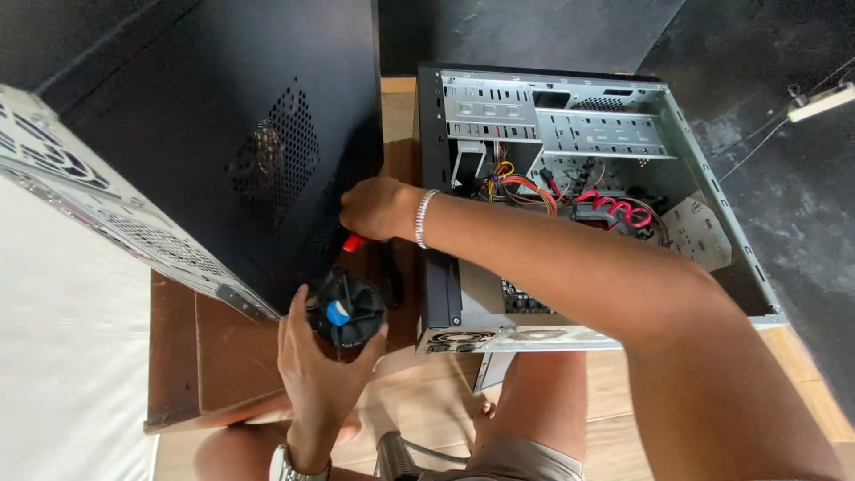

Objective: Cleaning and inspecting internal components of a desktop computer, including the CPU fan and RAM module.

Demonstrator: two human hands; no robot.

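My left hand point(319, 365) holds a round black cooling fan point(347, 309) with a blue and white hub, fingers curled around its rim. My right hand point(378, 207), with a beaded bracelet at the wrist, reaches across to the left and grips a tool with a red handle point(354, 242) just above the fan. The tool's tip is hidden behind the fan. Both hands work in the gap between two computer cases.
An open desktop case point(721, 214) lies on its side at right, showing drive bays and red and orange cables point(614, 207). A closed black case point(205, 134) with a vent grille stands at left. Both rest on a wooden surface point(218, 356). My knees show below.
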